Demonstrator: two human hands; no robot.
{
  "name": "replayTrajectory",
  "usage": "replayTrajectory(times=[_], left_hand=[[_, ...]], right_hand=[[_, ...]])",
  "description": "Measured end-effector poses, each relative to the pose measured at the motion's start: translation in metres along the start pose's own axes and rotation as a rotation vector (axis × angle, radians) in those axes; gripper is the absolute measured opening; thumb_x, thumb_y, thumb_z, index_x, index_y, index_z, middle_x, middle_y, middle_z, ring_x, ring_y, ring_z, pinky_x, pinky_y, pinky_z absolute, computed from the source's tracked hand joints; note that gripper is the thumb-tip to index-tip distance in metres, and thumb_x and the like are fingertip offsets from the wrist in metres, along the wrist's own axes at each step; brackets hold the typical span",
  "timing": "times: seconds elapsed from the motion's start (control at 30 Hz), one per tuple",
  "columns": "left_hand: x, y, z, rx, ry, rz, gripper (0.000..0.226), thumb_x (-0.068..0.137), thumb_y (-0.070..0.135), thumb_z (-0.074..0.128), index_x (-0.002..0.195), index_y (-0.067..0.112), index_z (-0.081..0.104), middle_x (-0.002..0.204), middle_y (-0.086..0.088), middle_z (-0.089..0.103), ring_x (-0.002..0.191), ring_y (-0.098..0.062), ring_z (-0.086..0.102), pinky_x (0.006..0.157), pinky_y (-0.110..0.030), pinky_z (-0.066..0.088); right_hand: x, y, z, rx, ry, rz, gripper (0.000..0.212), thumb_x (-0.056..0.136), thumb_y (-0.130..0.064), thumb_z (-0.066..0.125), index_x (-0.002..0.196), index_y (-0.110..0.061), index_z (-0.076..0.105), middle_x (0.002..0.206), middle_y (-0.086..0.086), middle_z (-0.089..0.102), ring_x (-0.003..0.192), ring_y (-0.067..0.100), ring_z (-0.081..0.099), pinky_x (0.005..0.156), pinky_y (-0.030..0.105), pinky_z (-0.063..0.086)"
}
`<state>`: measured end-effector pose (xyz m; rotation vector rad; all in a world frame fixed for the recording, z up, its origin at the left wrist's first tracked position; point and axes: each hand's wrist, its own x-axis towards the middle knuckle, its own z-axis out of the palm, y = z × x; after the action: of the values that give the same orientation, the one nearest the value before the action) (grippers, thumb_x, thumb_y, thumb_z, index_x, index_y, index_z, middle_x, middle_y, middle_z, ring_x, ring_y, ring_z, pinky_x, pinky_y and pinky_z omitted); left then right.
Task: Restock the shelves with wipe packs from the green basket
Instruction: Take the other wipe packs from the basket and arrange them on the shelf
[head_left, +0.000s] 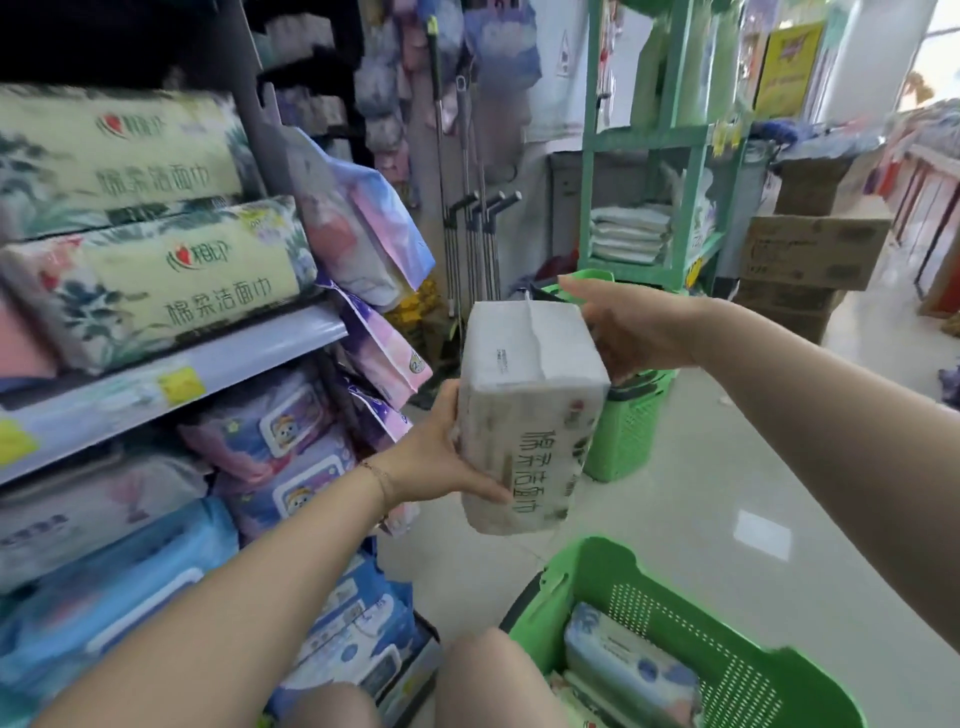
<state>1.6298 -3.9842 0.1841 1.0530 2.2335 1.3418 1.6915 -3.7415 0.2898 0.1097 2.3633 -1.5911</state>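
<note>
Transfer step: white plastic-wrapped wipe pack (530, 415) held mid-air, above green perforated plastic basket (691, 618) near right; left grip (441, 457) curled round its left side, right grip (628, 332) clasping far end; next, likely: swing left onto grey metal shelf (218, 364).

My left forearm (234, 587) and right forearm (831, 395) are bare all the way to my left hand (441, 457) and right hand (628, 332), 1 thin gold-coloured chain bracelet (376, 475) of fine links circles my left wrist, and my 2 bare knees (498, 680) show rounded at the bottom edge.
</note>
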Motion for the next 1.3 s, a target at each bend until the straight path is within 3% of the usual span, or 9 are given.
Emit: replayTrajectory(times=[0.17, 0.43, 0.6, 0.7, 0.8, 0.9, 1.07, 1.2, 1.3], left_hand=[[-0.01, 0.001, -0.006, -0.371, 0.137, -0.138, 0.105, 0.041, 0.019, 0.094, 0.13, 0.026, 0.039, 0.12, -0.001, 0.065, 0.109, -0.021, 0.064, 0.084, -0.046, 0.056], [-0.023, 0.033, -0.018, -0.785, 0.288, -0.141, 0.056, 0.075, 0.005, 0.073, 0.126, 0.007, 0.052, 0.107, -0.01, 0.067, 0.09, -0.031, 0.063, 0.047, -0.028, 0.055], [-0.03, 0.032, -0.037, -0.909, 0.248, 0.019, 0.061, 0.064, 0.018, 0.074, 0.122, 0.01, 0.059, 0.136, -0.024, 0.05, 0.125, -0.037, 0.047, 0.11, -0.054, 0.029], [-0.034, 0.028, -0.049, -0.952, 0.113, 0.08, 0.041, 0.061, 0.016, 0.081, 0.1, 0.01, 0.073, 0.123, -0.024, 0.055, 0.121, -0.037, 0.047, 0.113, -0.052, 0.027], [-0.041, 0.024, -0.061, -0.88, 0.113, -0.016, 0.05, 0.047, 0.02, 0.092, 0.091, 0.007, 0.072, 0.102, -0.015, 0.066, 0.1, -0.028, 0.062, 0.098, -0.044, 0.047], [-0.05, 0.021, -0.072, -0.833, 0.278, -0.07, 0.025, 0.055, 0.009, 0.087, 0.077, 0.009, 0.074, 0.084, -0.008, 0.072, 0.08, -0.018, 0.066, 0.07, -0.027, 0.058], [-0.071, 0.034, -0.104, -0.86, 0.596, 0.139, 0.092, 0.032, 0.012, 0.097, 0.114, 0.013, 0.054, 0.094, -0.011, 0.072, 0.082, -0.023, 0.07, 0.061, -0.025, 0.056], [-0.093, 0.052, -0.129, -0.691, 0.79, 0.199, 0.111, 0.062, -0.009, 0.076, 0.142, 0.044, 0.021, 0.122, -0.012, 0.063, 0.11, -0.037, 0.06, 0.081, -0.036, 0.052], [-0.108, 0.067, -0.146, -0.446, 0.751, 0.289, 0.104, 0.054, 0.008, 0.088, 0.133, 0.051, 0.035, 0.132, -0.004, 0.057, 0.116, -0.029, 0.059, 0.094, -0.047, 0.05]], right_hand=[[0.001, -0.012, 0.004, 0.071, 0.037, -0.214, 0.066, 0.083, -0.066, 0.043, 0.125, -0.016, 0.054, 0.092, 0.013, 0.068, 0.082, 0.025, 0.062, 0.073, 0.037, 0.04], [-0.009, -0.034, 0.037, -0.318, 0.138, -0.378, 0.068, 0.065, -0.049, 0.077, 0.125, -0.03, 0.054, 0.114, -0.007, 0.064, 0.103, 0.004, 0.061, 0.098, 0.033, 0.046], [-0.009, -0.039, 0.053, -0.321, 0.084, -0.487, 0.075, 0.073, -0.015, 0.08, 0.134, -0.031, 0.04, 0.116, -0.016, 0.056, 0.09, -0.016, 0.058, 0.071, 0.003, 0.045], [0.0, -0.035, 0.059, -0.273, 0.029, -0.486, 0.106, 0.062, -0.018, 0.089, 0.144, -0.03, 0.023, 0.121, -0.016, 0.06, 0.102, -0.005, 0.061, 0.087, 0.018, 0.05], [0.006, -0.038, 0.064, -0.357, 0.157, -0.534, 0.122, 0.045, -0.034, 0.094, 0.144, -0.032, 0.023, 0.127, -0.006, 0.054, 0.106, 0.009, 0.062, 0.092, 0.034, 0.052], [0.004, -0.047, 0.069, -0.568, 0.384, -0.709, 0.11, 0.051, -0.025, 0.088, 0.141, -0.033, 0.026, 0.121, -0.003, 0.039, 0.107, 0.009, 0.048, 0.09, 0.022, 0.045], [0.004, -0.055, 0.073, -0.665, 0.563, -0.953, 0.107, 0.057, -0.022, 0.085, 0.145, -0.026, 0.023, 0.126, -0.004, 0.03, 0.114, 0.007, 0.039, 0.1, 0.029, 0.042], [0.01, -0.062, 0.073, -0.677, 0.649, -0.986, 0.107, 0.063, -0.023, 0.084, 0.148, -0.028, 0.019, 0.133, -0.006, 0.025, 0.108, 0.001, 0.037, 0.098, 0.033, 0.043], [0.025, -0.077, 0.084, -0.694, 0.715, -1.022, 0.113, 0.064, -0.016, 0.084, 0.148, -0.04, 0.012, 0.131, -0.004, 0.028, 0.104, 0.001, 0.035, 0.092, 0.037, 0.048]])
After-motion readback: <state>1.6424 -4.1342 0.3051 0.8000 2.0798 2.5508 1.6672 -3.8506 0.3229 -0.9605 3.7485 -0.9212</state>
